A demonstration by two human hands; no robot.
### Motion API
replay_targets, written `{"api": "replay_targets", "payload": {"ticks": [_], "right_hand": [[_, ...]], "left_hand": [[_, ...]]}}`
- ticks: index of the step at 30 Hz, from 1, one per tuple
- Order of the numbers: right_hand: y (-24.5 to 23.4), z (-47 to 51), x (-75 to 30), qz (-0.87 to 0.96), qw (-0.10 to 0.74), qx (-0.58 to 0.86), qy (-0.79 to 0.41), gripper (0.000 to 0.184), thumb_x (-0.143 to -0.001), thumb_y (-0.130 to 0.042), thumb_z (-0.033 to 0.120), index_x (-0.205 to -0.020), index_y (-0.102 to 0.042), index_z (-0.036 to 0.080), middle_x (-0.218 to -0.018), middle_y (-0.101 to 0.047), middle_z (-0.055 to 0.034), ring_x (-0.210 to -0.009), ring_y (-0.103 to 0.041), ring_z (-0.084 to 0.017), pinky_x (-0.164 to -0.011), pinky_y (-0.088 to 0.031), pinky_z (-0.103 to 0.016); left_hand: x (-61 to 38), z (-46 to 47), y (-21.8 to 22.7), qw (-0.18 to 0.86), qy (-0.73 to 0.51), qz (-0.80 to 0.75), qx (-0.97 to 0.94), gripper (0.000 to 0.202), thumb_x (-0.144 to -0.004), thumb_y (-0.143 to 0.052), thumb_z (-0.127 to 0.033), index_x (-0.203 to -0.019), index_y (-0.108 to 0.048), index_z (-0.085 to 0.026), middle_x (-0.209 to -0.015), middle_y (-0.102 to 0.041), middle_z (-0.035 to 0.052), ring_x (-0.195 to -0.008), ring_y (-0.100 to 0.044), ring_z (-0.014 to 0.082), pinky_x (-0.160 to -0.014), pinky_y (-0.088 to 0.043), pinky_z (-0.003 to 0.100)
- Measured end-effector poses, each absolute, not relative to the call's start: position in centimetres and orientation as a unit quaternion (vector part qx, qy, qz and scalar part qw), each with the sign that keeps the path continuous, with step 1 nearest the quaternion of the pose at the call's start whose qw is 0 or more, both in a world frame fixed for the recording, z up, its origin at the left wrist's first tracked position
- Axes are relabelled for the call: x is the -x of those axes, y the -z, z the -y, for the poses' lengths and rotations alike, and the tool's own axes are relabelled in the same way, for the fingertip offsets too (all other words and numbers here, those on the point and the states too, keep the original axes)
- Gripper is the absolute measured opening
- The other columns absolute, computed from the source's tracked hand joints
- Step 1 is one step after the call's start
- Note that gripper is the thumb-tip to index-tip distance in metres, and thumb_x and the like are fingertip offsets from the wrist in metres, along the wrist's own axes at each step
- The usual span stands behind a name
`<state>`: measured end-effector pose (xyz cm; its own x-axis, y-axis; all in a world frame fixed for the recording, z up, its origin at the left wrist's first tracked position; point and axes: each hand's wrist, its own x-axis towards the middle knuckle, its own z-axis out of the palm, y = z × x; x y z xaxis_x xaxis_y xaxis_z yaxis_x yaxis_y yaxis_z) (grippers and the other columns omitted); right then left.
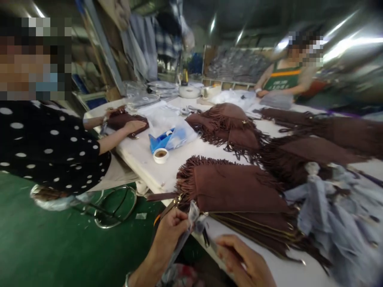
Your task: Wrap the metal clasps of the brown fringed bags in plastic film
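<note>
**Translucent wrap [193, 213] pinched beside fringed bags [236, 187]**

Right hand [243, 257] has curled fingers, hold unclear; left hand [170, 229] pinches the wrap, fingers together. Beyond, the table [173, 169] bears stacked bags, contents hidden; farther, clear plastic [188, 131] overlaps a blue object [156, 143].

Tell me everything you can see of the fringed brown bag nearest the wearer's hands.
The bag is dark reddish brown, roughly rectangular, and looks like leather or suede. Fringe shows at its left end and along part of its far edge; gold-coloured hardware sits by the near left corner. It lies flat atop stacked brown pieces on the white table. The left hand is close to that corner; contact is unclear.
</note>
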<state>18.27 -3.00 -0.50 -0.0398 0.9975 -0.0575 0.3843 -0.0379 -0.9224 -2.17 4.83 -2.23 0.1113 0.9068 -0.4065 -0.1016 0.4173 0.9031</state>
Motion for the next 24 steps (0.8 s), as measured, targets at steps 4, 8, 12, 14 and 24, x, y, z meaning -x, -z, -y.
{"api": "replay_targets", "payload": {"ticks": [4, 8, 12, 14, 24], "right_hand": [[-0.7, -1.0, -14.2, 0.673, 0.374, 0.528, -0.357, 0.025, -0.095, -0.041, 0.026, -0.102, -0.065, 0.025, -0.083, -0.066, -0.0004, -0.073, -0.063, -0.014, -0.067, -0.048, -0.019], [0.1, -2.2, -12.9, 0.722, 0.333, 0.524, -0.305, 0.028, -0.095, -0.039, 0.018, -0.103, -0.064, 0.026, -0.089, -0.067, -0.0014, -0.080, -0.064, -0.015, -0.074, -0.048, -0.021], [1.0, -2.4, -12.3, 0.747, 0.286, 0.552, -0.235, 0.028, -0.098, -0.037, 0.020, -0.108, -0.063, 0.027, -0.088, -0.066, -0.0025, -0.075, -0.066, -0.016, -0.069, -0.048, -0.022], [1.4, -2.3, -12.1, 0.757, 0.277, 0.557, -0.201, 0.030, -0.098, -0.037, 0.018, -0.111, -0.062, 0.027, -0.088, -0.066, -0.0028, -0.073, -0.066, -0.016, -0.066, -0.047, -0.021], [0.8, -2.6, -11.6, 0.777, 0.180, 0.591, -0.122, 0.041, -0.084, -0.041, 0.006, -0.112, -0.059, 0.030, -0.091, -0.071, -0.0004, -0.074, -0.071, -0.019, -0.056, -0.044, -0.023]], "left_hand": [[1.2, -4.9, 2.7, 0.636, -0.416, -0.521, -0.390, 0.018, -0.074, -0.070, -0.024, -0.077, -0.054, -0.017, -0.063, -0.065, -0.0003, -0.053, -0.057, 0.0117, -0.051, -0.039, 0.021], [1.6, -5.0, 3.5, 0.618, -0.453, -0.495, -0.409, 0.015, -0.073, -0.070, -0.021, -0.076, -0.056, -0.016, -0.068, -0.067, 0.0018, -0.063, -0.061, 0.0148, -0.059, -0.044, 0.023], [1.9, -5.0, 4.7, 0.611, -0.458, -0.496, -0.413, 0.013, -0.074, -0.069, -0.023, -0.077, -0.059, -0.015, -0.070, -0.066, 0.0025, -0.065, -0.058, 0.0145, -0.061, -0.043, 0.023], [1.9, -5.0, 5.3, 0.616, -0.454, -0.492, -0.415, 0.012, -0.075, -0.067, -0.023, -0.078, -0.059, -0.014, -0.070, -0.066, 0.0026, -0.065, -0.058, 0.0149, -0.061, -0.043, 0.024], [2.2, -5.2, 4.1, 0.642, -0.434, -0.489, -0.401, 0.010, -0.066, -0.061, -0.009, -0.076, -0.061, -0.013, -0.072, -0.068, 0.0051, -0.068, -0.061, 0.0184, -0.063, -0.045, 0.026]]}}
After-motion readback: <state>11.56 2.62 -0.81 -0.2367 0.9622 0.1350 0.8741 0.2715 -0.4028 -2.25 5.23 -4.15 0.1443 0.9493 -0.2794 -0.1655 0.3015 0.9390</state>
